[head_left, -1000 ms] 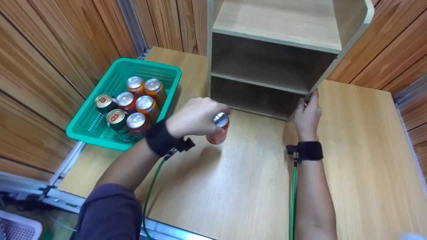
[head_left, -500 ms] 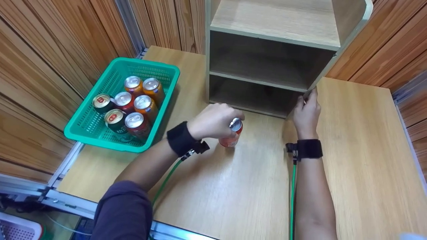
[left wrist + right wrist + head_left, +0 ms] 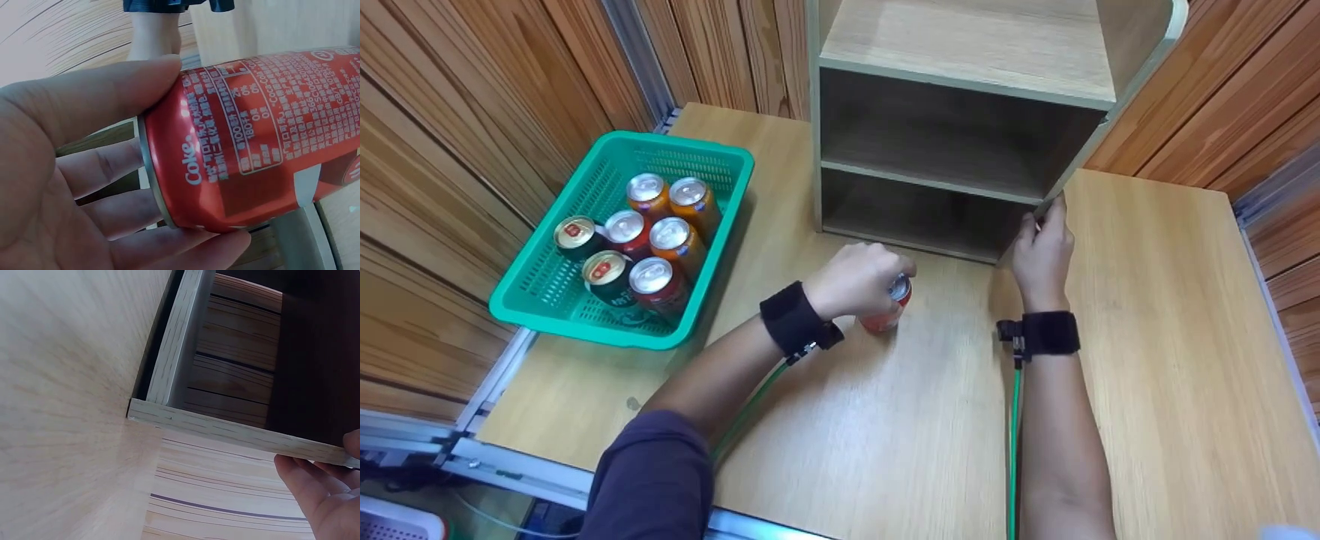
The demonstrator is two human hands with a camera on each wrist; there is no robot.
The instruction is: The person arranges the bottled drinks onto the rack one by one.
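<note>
A red Coke can point(image 3: 242, 140) is held near its top end by my left hand point(image 3: 859, 281), thumb on one side and fingers on the other. In the head view the can stands low over the table in front of the shelf, partly hidden by the hand. My right hand point(image 3: 1044, 251) grips the front edge of the right side panel of the wooden shelf unit point(image 3: 930, 176), near its lower board. In the right wrist view the thumb and fingers point(image 3: 304, 484) lie on either side of that panel.
A green plastic basket point(image 3: 502, 300) with several upright drink cans point(image 3: 671, 234) stands on the table point(image 3: 855, 442) at the left. Wood-panelled walls point(image 3: 442, 135) enclose the back and sides. Green cables point(image 3: 1014, 442) trail from both wrists.
My left hand has carried the Coke can rightward and lower toward the table, away from the basket. My right hand keeps its grip on the shelf panel. The head view has shifted slightly.
</note>
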